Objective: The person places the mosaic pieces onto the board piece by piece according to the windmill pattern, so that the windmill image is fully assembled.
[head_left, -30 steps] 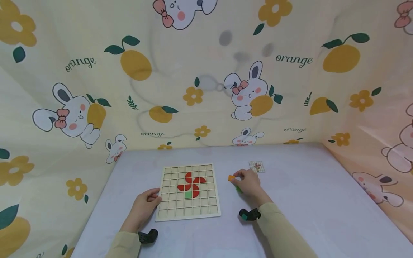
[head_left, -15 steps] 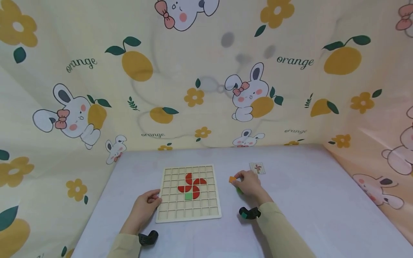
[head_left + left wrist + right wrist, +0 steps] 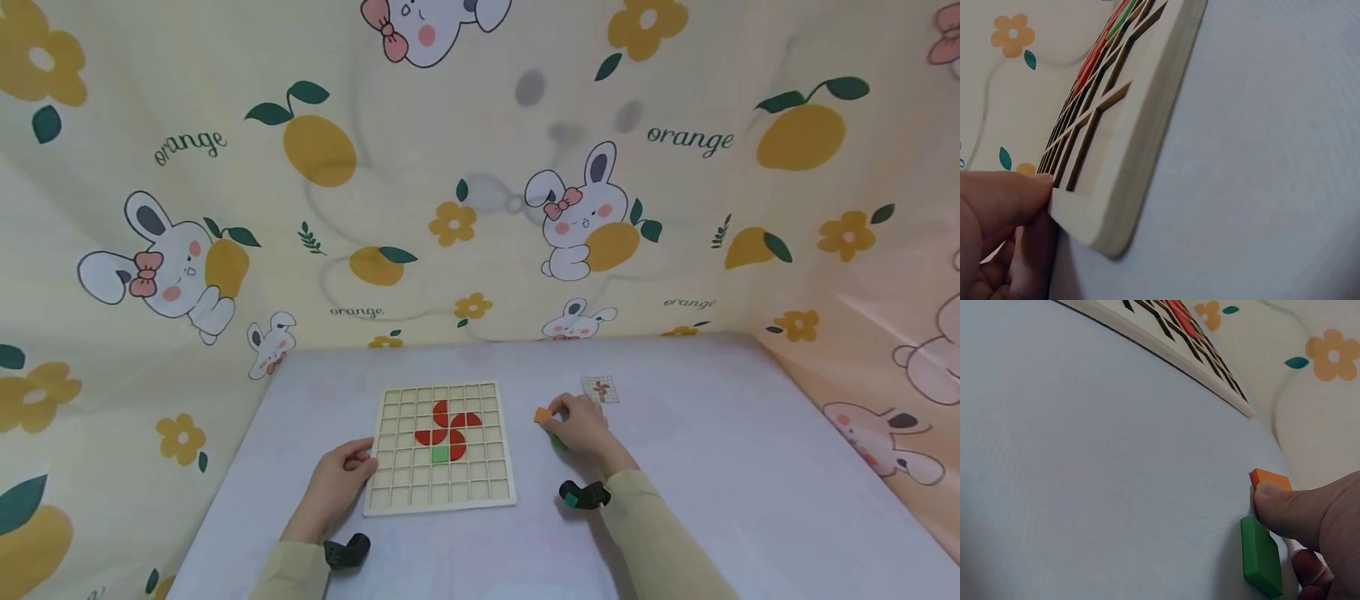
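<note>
A pale wooden grid board [image 3: 487, 492] lies on the table, with red quarter-round tiles [image 3: 457, 447] set in a pinwheel and one light green square tile [image 3: 440, 454] among them. At its left edge my left hand [image 3: 336, 479] holds the rim, the thumb at the edge in the left wrist view. To the right of the board my right hand [image 3: 581, 427] pinches an orange tile [image 3: 1272, 479] between thumb and fingers, low over the table. Just beneath that thumb, a thick green tile [image 3: 1260, 557] is partly covered by the hand in the head view.
A small card [image 3: 610, 387] printed with a pinwheel on a grid lies behind my right hand. Patterned cloth [image 3: 495, 250] with rabbits and oranges hangs along the table's back and sides. Each wrist carries a black camera.
</note>
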A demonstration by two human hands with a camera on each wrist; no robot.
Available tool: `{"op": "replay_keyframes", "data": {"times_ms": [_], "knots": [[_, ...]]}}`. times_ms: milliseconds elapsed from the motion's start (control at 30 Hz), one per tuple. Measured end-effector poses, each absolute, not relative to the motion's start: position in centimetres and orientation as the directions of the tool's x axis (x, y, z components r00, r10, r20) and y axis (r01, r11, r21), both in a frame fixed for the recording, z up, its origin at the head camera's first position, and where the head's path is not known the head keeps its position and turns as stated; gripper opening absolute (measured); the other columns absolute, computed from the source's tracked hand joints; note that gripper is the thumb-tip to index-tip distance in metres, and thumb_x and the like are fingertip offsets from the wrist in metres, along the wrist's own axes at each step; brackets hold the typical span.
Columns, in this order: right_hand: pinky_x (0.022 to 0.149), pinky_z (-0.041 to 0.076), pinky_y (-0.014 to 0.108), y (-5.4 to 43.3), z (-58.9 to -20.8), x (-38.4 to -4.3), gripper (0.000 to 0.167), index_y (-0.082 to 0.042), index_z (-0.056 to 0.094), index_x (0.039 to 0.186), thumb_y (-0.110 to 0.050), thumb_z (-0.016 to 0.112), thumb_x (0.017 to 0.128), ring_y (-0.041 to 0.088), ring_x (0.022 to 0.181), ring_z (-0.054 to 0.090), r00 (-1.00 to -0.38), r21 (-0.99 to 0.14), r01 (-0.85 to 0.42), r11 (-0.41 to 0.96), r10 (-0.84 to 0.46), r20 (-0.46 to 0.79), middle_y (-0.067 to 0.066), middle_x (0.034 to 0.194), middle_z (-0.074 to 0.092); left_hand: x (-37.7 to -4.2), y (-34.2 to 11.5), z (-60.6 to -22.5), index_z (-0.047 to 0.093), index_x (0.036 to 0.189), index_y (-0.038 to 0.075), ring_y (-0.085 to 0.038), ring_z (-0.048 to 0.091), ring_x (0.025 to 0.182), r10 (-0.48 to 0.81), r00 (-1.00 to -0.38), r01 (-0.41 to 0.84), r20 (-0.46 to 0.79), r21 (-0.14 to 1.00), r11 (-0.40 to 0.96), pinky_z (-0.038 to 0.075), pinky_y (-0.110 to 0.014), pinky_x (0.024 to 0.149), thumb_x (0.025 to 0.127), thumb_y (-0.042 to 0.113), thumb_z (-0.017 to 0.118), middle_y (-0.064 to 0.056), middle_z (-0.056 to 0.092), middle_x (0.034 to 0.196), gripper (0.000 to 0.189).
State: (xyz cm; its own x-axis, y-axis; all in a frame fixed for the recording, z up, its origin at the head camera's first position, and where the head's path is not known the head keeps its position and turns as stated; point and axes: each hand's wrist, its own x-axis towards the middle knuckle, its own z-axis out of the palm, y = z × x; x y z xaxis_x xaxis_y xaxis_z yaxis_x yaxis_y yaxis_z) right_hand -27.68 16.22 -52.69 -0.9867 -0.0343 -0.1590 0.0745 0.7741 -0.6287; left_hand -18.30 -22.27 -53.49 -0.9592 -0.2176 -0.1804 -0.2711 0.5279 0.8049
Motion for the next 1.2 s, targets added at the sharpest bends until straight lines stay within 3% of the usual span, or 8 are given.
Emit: {"op": "replay_keyframes", "data": {"times_ms": [267,433,700,933,1200], "knots": [[0.077,0.036,0.041,16.7,-52.5,-27.7,0.016,-0.012,0.063,0.098,-0.026,0.066,0.091,0.029,0.099,0.043,-0.980,-0.699,0.112,0.706,-0.040,-0.197,0.010,0.108,0.051,-18.3,-22.1,-53.3,0.057,0.133,0.008,-0.020,0.051,0.091,-0.232,-0.955,-0.282,-0.185,0.809,0.515,0.046,-0.029,0.073,0.092,0.012,0.064,-0.006,0.056,0.105,0.042],[0.071,0.041,0.035,16.9,-52.4,-27.7,0.015,-0.011,0.064,0.099,-0.025,0.063,0.094,0.025,0.092,0.050,-0.974,-0.744,0.127,0.656,-0.060,-0.218,0.007,0.104,0.059,-18.3,-22.3,-53.4,0.057,0.133,0.009,-0.020,0.051,0.092,-0.232,-0.955,-0.281,-0.183,0.806,0.520,0.046,-0.028,0.073,0.093,0.014,0.064,-0.006,0.056,0.105,0.042],[0.075,0.042,0.035,17.1,-50.9,-27.0,0.022,-0.008,0.057,0.107,-0.028,0.055,0.098,0.024,0.095,0.052,-0.979,-0.821,0.153,0.550,-0.029,-0.202,0.009,0.106,0.058,-18.5,-22.3,-53.8,0.056,0.135,0.011,-0.019,0.052,0.092,-0.235,-0.951,-0.296,-0.200,0.807,0.512,0.046,-0.030,0.074,0.094,0.017,0.064,-0.005,0.056,0.107,0.042],[0.069,0.043,0.032,14.5,-49.7,-26.1,0.021,-0.008,0.057,0.104,-0.027,0.059,0.096,0.022,0.085,0.052,-0.997,-0.888,0.051,0.457,-0.033,-0.074,0.010,0.097,0.059,-18.5,-22.1,-53.8,0.056,0.134,0.012,-0.019,0.051,0.092,-0.243,-0.949,-0.299,-0.201,0.817,0.493,0.046,-0.031,0.074,0.093,0.017,0.064,-0.005,0.056,0.106,0.042],[0.063,0.043,0.031,11.1,-50.1,-24.9,0.017,-0.010,0.059,0.099,-0.026,0.063,0.094,0.020,0.079,0.053,-0.990,-0.907,0.045,0.419,-0.101,-0.096,0.010,0.091,0.062,-18.4,-22.3,-53.7,0.057,0.134,0.012,-0.020,0.051,0.091,-0.239,-0.950,-0.298,-0.202,0.819,0.490,0.045,-0.032,0.074,0.093,0.017,0.064,-0.005,0.056,0.106,0.042]]}}
